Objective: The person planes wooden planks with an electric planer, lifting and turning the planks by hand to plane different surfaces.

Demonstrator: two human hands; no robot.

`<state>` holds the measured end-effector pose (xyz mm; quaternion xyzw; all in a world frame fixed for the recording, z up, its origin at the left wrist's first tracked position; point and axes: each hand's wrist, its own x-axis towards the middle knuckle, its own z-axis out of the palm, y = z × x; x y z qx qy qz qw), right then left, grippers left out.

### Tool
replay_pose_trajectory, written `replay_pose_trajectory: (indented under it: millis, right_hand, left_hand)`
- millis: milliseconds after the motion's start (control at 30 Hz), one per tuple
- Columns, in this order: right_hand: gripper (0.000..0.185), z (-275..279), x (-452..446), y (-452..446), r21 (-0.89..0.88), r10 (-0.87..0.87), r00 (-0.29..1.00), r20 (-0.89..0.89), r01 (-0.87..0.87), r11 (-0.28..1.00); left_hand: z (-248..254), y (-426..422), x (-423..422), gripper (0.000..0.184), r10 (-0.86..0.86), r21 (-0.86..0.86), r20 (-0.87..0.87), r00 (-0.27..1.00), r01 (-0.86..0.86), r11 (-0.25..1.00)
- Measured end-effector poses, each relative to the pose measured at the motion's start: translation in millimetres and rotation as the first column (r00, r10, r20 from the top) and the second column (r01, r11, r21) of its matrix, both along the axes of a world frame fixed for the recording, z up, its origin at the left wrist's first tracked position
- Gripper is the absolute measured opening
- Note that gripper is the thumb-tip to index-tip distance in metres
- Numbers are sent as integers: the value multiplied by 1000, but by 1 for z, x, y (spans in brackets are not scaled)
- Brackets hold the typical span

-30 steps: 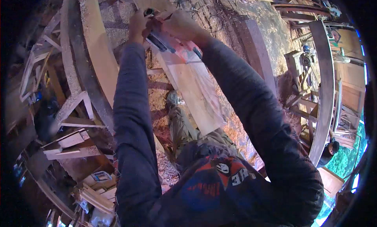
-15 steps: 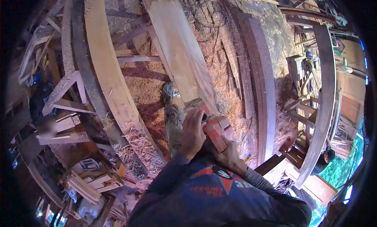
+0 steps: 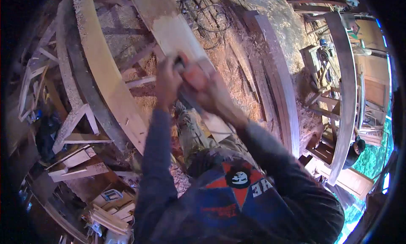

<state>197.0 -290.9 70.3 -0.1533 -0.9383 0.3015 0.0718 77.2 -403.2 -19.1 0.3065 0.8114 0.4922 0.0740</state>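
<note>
Planer (image 3: 196, 76) out over the middle of the board (image 3: 173, 30) again

Half a second ago we see the board bare along most of its length, with the planer drawn in at the near end, against the shirt (image 3: 241, 189). Now the arms reach forward and the planer is out over the board's middle, wood showing beyond it and on our side of it. We take this as another stroke partway along, so the work seems to go on in repeated passes. Blur keeps us from telling whether the planer's base touches the wood.

Both hands have gone out with it. The left hand (image 3: 167, 81) is closed around the front of the planer; the right hand (image 3: 218, 94) is wrapped around its rear handle, its fingers smeared.

Counting from large to small, we find one board under the planer and one wide plank (image 3: 101, 54) to its left. Dark timbers (image 3: 281, 96) lie to the right, at least two, too close-set for a sure count. We see one other person (image 3: 358, 147) at the far right, two working hands, one planer, and shavings (image 3: 247, 104) beyond counting.
</note>
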Motion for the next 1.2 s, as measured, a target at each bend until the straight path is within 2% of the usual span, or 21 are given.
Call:
replay_pose_trajectory:
  millis: [33,67,100,167,200,233,333,367,400,433,533,600,633,700,733,767,900,1000,1067,1100,1200]
  right_hand:
    - [28,-13,-30,8,3,33,999,-28,-33,999]
    - [25,-36,-63,15,199,60,994,-88,-42,979]
    - [21,-39,-81,27,12,84,953,-290,-84,996]
    - [22,-66,-115,50,225,295,953,73,-304,926]
    - [22,-70,-117,51,273,347,918,193,-390,879]
    - [22,-54,-98,43,4,240,965,105,-242,970]
    - [20,-45,1,27,-215,53,997,-47,-62,975]
    - [21,-41,47,21,-286,-22,998,-66,2,958]
    - [25,-21,94,9,-426,-41,997,-60,12,905]
    - [27,-10,137,1,-460,-70,997,-35,46,887]
    - [35,21,236,-20,-332,-79,996,52,92,939]
    - [41,34,254,-25,-392,-146,981,130,186,901]
    - [39,39,251,-29,-744,-296,914,276,398,537]
    - [34,54,231,-25,-555,-225,917,330,381,739]
    - [34,48,210,-24,-559,-231,921,314,376,739]
    - [34,38,186,-23,-721,-327,930,166,340,603]
    - [27,-7,80,14,-507,-172,965,-197,50,860]
    - [20,-82,-27,57,-454,-27,968,-248,-92,886]
    - [21,-83,-31,62,-452,-27,952,-306,-121,884]
    - [20,-18,-20,59,-393,58,991,-121,-102,914]
    - [26,-94,12,70,-532,133,988,-80,-155,833]
  left_hand:
    - [-4,7,-39,41,-9,-67,-218,976,-5,998]
    - [-10,16,-70,37,-9,102,111,994,-2,995]
    - [1,22,-105,34,-39,4,-77,996,39,999]
    - [-39,35,-161,33,-83,105,90,992,73,992]
    - [-29,31,-147,33,-83,102,82,993,74,992]
    - [-9,26,-120,32,-53,-7,-10,999,52,999]
    - [17,9,-3,34,78,-81,-205,976,-96,992]
    - [19,2,41,38,55,-77,18,998,-53,996]
    - [14,0,91,41,88,-24,-78,993,-90,996]
    - [41,-4,130,47,-37,16,115,993,35,999]
    - [31,-14,240,56,-58,44,56,997,55,997]
    - [34,-15,263,54,-50,36,44,998,48,998]
    - [35,-14,263,51,-47,22,45,998,46,999]
    - [36,-9,238,51,-44,29,46,998,42,999]
    - [37,-8,219,52,-35,30,65,997,33,999]
    - [19,-4,200,51,-21,57,-31,999,23,998]
    - [17,13,93,45,-25,30,32,999,24,999]
    - [7,32,-2,35,67,-30,-76,995,-70,997]
    - [24,37,-25,33,46,-44,-11,999,-46,998]
    - [20,43,-31,33,50,-32,-22,999,-50,998]
    - [16,42,17,32,90,-43,-39,995,-92,995]
